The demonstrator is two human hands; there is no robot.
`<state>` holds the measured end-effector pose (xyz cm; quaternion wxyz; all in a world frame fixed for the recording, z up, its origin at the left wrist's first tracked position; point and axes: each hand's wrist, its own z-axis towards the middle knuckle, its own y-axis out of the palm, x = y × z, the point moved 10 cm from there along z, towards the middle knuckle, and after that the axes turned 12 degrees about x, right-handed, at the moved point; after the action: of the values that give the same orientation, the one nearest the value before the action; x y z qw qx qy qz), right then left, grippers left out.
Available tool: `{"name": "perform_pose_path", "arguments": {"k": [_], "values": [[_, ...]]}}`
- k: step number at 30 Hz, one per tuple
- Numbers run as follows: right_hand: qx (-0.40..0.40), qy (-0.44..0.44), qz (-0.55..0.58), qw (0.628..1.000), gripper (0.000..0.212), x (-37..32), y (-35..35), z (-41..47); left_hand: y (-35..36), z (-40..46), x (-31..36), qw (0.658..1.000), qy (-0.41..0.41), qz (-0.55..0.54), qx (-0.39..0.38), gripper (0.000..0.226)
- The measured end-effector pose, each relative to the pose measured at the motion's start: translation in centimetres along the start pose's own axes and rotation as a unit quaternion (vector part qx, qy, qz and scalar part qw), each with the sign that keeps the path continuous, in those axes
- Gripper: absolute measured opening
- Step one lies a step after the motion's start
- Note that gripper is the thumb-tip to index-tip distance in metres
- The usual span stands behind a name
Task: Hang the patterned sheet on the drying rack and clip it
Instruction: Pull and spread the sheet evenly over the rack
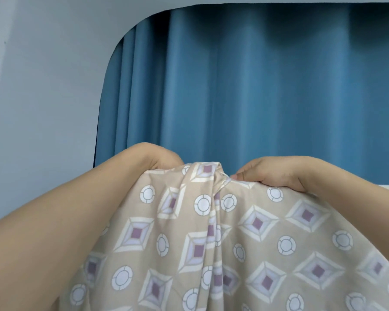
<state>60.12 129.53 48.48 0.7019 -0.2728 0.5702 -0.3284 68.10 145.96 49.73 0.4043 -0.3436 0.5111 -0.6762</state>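
- Head view: nearest the camera, the patterned sheet (234,243) is held up and fills the lower frame; soft beige cloth printed with diamonds and ringed circles, gathered into a vertical fold at its top edge.
- Left hand (164,159) is curled over that edge, fingers hidden behind the cloth, apparently gripping it.
- Right hand (272,173) pinches the edge beside the fold, probably to spread it.
- No rack or clip is seen; a pleated blue curtain (256,86) hangs behind.

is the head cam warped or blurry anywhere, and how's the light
Head view: wide-angle bend curves the wall edge beside the blue curtain; light is soft and even, no glare; the patterned sheet is sharp at centre, softer toward the lower corners; the left hand and right hand show faint shadows only.
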Motion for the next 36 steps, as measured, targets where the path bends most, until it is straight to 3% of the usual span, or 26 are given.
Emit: {"name": "perform_pose_path", "arguments": {"k": [3, 5, 8, 9, 11, 13, 14, 17, 18, 19, 21, 23, 25, 28, 31, 32, 34, 36], "values": [[0.121, -0.04, -0.038, 0.991, 0.047, -0.9, -2.3, 1.3, -3.0, 0.5, -2.2, 0.973, -0.073, -0.161, 0.147, 0.018], [0.207, -0.069, -0.055, 0.974, 0.054, -1.9, -4.4, 1.7, -5.3, 0.1, -4.0, 0.903, -0.135, -0.315, 0.259, 0.022], [0.341, -0.13, -0.087, 0.927, 0.059, -3.9, -8.4, 0.7, -7.8, -0.5, -7.7, 0.759, -0.178, -0.5, 0.378, 0.033], [0.39, -0.15, -0.114, 0.901, 0.059, -4.5, -10.1, 0.0, -8.4, -1.0, -9.2, 0.728, -0.195, -0.514, 0.41, 0.037], [0.467, -0.165, -0.165, 0.853, 0.061, -4.3, -13.5, -1.2, -9.4, -2.7, -12.7, 0.703, -0.251, -0.47, 0.471, 0.038], [0.473, -0.123, -0.201, 0.849, 0.06, -2.5, -15.6, -1.2, -9.7, -4.5, -15.3, 0.702, -0.314, -0.382, 0.513, 0.036], [0.441, -0.084, -0.235, 0.862, 0.055, -1.3, -15.6, -0.5, -9.8, -4.9, -15.7, 0.718, -0.328, -0.336, 0.514, 0.034], [0.261, -0.013, -0.359, 0.896, 0.038, 1.2, -11.0, 2.2, -8.9, -3.3, -12.9, 0.808, -0.266, -0.284, 0.442, 0.015], [0.201, -0.009, -0.355, 0.913, 0.036, 1.4, -8.6, 2.7, -8.3, -2.5, -11.1, 0.834, -0.234, -0.292, 0.404, 0.011], [0.144, -0.005, -0.318, 0.937, 0.039, 1.2, -6.2, 2.7, -7.6, -1.8, -9.3, 0.854, -0.199, -0.309, 0.368, 0.02], [0.038, 0.028, -0.193, 0.98, 0.05, 0.5, -1.7, 2.2, -5.5, -0.3, -6.3, 0.889, -0.147, -0.327, 0.286, 0.028], [-0.039, 0.025, -0.142, 0.989, 0.055, -1.0, 1.7, 1.4, -3.6, 0.2, -5.3, 0.895, -0.142, -0.347, 0.24, 0.024], [-0.057, -0.034, -0.181, 0.981, 0.066, -3.2, 3.5, 1.2, -2.9, 0.2, -5.9, 0.875, -0.159, -0.396, 0.229, 0.022], [-0.024, -0.07, -0.151, 0.986, 0.056, -4.4, 3.6, 2.2, -4.2, -0.8, -8.2, 0.861, -0.206, -0.371, 0.281, 0.025], [0.003, -0.112, -0.066, 0.991, 0.063, -5.3, 2.8, 2.6, -7.2, -2.3, -9.3, 0.866, -0.228, -0.253, 0.366, 0.02], [0.008, -0.12, -0.041, 0.992, 0.067, -5.6, 2.6, 2.5, -7.6, -2.3, -9.9, 0.847, -0.222, -0.289, 0.388, 0.019], [0.012, -0.144, 0.019, 0.989, 0.072, -6.3, 2.2, 2.5, -7.6, -3.0, -12.0, 0.722, -0.243, -0.48, 0.435, 0.028], [0.042, -0.172, 0.066, 0.982, 0.065, -6.8, 0.8, 2.5, -9.2, -4.9, -13.0, 0.604, -0.222, -0.558, 0.524, 0.028]]}}
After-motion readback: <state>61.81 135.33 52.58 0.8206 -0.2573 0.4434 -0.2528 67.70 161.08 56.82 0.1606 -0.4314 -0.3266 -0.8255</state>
